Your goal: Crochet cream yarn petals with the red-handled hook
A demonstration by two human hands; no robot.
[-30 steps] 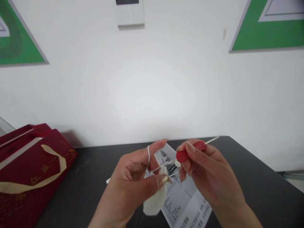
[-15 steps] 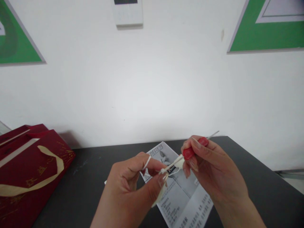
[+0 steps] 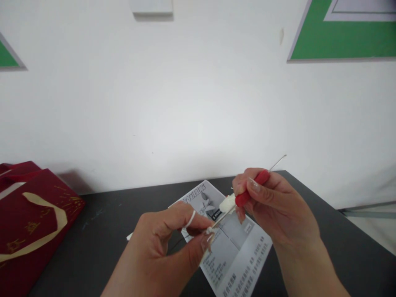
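My right hand (image 3: 275, 198) is closed on the red handle of a crochet hook (image 3: 243, 199), whose thin metal shafts stick out at both ends. The lower shaft reaches down-left to my left hand (image 3: 170, 243). There, thumb and forefinger pinch a small piece of white yarn work (image 3: 209, 230) at the hook's tip. A strand of white yarn (image 3: 191, 218) loops round the left forefinger. A cream-white crocheted piece (image 3: 227, 203) hangs beside the shaft, close to the right fingers. Beneath both hands lies a printed sheet (image 3: 238, 255) with pictures and text.
Dark table (image 3: 105, 222) against a white wall. Red gift bags (image 3: 34, 222) with a cream ribbon stand at the left. A green-bordered frame (image 3: 340, 41) hangs at the upper right, and a white box (image 3: 152, 6) is at the top.
The view has shifted slightly right and down. The hook shaft now shows bare between my hands, where yarn strands stretched before, and the cream piece shows more fully beside the handle.
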